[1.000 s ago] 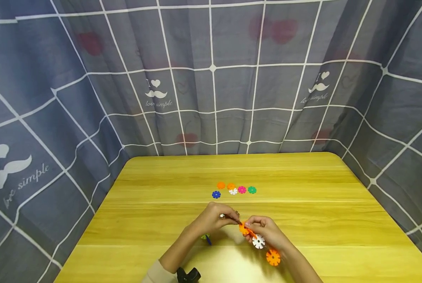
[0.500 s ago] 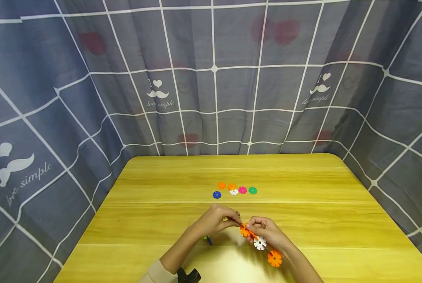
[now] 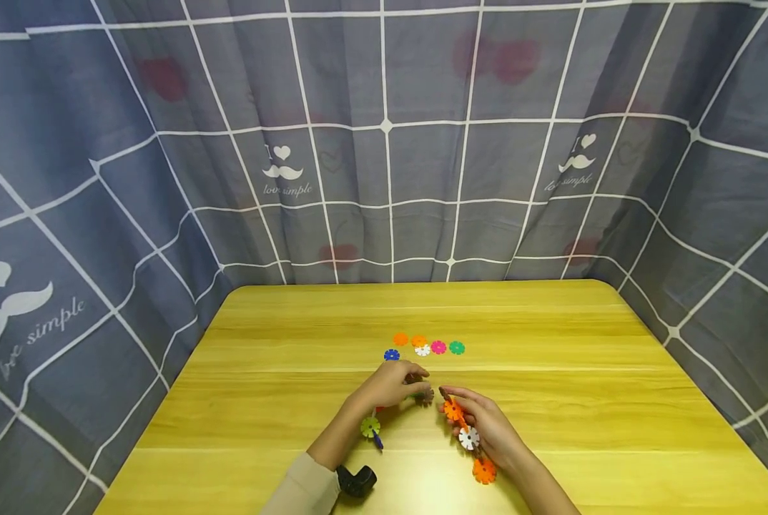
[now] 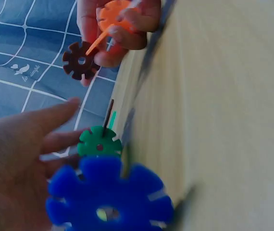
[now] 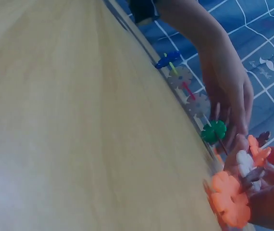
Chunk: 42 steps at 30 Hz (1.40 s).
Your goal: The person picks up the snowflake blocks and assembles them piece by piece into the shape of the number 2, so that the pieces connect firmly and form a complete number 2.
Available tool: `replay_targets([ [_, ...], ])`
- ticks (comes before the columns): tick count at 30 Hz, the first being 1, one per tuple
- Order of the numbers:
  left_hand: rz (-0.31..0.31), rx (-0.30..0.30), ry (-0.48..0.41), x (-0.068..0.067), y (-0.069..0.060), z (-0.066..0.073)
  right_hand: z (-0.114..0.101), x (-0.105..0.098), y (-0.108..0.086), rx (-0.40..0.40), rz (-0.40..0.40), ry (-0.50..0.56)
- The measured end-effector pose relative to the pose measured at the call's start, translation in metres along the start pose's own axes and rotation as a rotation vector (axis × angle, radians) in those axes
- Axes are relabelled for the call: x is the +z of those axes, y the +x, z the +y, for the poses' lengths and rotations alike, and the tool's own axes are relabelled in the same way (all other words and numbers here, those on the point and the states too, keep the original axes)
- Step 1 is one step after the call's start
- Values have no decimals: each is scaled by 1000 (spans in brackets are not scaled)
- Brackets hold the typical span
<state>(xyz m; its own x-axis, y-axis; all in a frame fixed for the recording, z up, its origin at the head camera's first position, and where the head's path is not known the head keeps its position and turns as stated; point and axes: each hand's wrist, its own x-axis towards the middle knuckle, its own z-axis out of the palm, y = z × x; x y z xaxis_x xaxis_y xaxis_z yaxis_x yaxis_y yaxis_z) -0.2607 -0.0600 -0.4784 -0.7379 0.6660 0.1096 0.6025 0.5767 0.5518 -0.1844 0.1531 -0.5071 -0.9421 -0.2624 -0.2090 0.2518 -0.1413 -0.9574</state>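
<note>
The slotted discs (image 3: 484, 478) look like smooth plastic, the tabletop (image 3: 262, 400) like slightly glossy wood, the far curtain (image 3: 425, 168) like matt cloth.

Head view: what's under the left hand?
Part of a disc chain. A yellow-green disc and a blue disc show beside the wrist; a brown disc shows by the thumb. The left hand covers most of the stretch between. Its covered pieces can't be identified here.

Blue disc (image 4: 109, 192) is cut off below — left wrist view.
</note>
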Motion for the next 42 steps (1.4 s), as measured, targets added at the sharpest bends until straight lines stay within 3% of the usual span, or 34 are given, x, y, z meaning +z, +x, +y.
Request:
replay_targets([
  [3,-66,-60,-41,2,4,-2,1,2,1,-9,28,-71],
  [6,-88,-132,-132,2,6,-2,2,4,2,-14,52,-111],
  [16,-27,-331,-467,0,10,-3,4,12,0,-57,86,-140],
  [23,-57,-370,-692,2,9,5,4,12,3,-56,91,-123],
  [32,-63,-376,-825,4,7,10,4,6,2,-19,35,-46],
  [37,-74,-386,-976,5,7,9,3,6,1,-64,44,-46],
  [42,-53,-380,-997,4,6,9,2,7,0,-109,65,-51],
])
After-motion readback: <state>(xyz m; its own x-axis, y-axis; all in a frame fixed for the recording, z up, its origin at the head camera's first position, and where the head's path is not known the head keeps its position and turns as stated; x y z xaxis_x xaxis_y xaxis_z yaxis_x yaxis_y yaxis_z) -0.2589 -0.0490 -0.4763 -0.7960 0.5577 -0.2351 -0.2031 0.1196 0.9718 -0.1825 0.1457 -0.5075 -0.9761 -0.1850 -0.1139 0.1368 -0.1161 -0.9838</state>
